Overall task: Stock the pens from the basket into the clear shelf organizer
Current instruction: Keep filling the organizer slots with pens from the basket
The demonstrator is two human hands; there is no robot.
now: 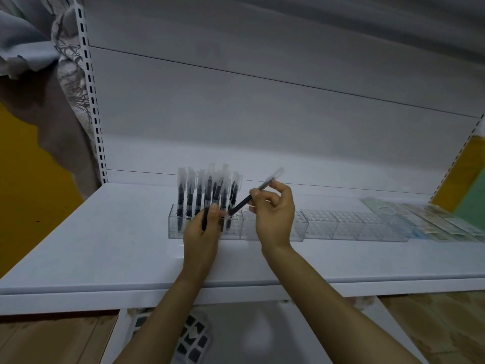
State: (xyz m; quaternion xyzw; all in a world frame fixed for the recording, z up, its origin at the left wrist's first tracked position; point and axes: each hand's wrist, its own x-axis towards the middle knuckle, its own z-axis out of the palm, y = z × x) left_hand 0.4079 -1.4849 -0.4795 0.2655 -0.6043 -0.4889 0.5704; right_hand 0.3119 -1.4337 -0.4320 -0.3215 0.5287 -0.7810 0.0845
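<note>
Left hand gripping pen, right hand pinching tilted pen, upright pens filling clear organizer's left end

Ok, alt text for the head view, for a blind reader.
The right hand angles a black pen toward a clear organizer on a white shelf. Upright pens stand in its left end, where the left hand grips another pen.

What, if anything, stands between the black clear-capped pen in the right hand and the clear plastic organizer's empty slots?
Nothing visible does. The right hand holds the black clear-capped pen tilted, tip at open slots of the clear plastic organizer; the standing pens and the left hand crowd close on its left.
</note>
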